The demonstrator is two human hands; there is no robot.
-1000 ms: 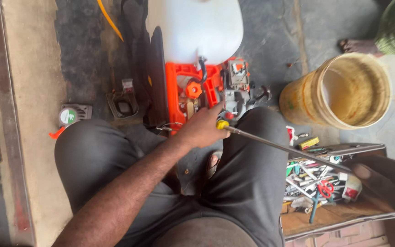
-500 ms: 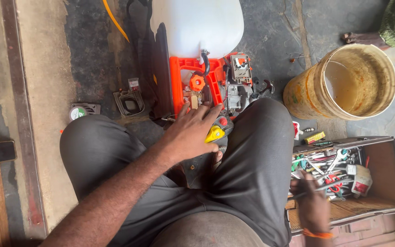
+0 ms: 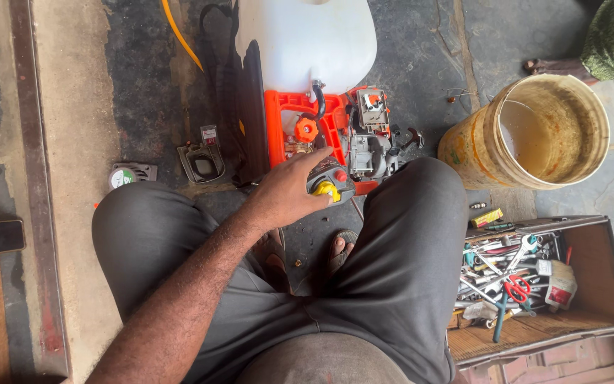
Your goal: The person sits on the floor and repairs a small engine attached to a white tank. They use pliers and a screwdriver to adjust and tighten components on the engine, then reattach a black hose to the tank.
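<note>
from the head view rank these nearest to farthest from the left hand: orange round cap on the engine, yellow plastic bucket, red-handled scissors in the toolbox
1. Orange round cap: just above the left hand, on the orange frame.
2. Yellow plastic bucket: off to the right, on the stone floor.
3. Red-handled scissors: lower right, among the tools in the open toolbox.

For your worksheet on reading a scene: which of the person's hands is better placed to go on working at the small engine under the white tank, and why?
Probably the left. The left hand is stretched out over the orange-framed engine, fingers by the yellow part. The right hand is out of view.
</note>
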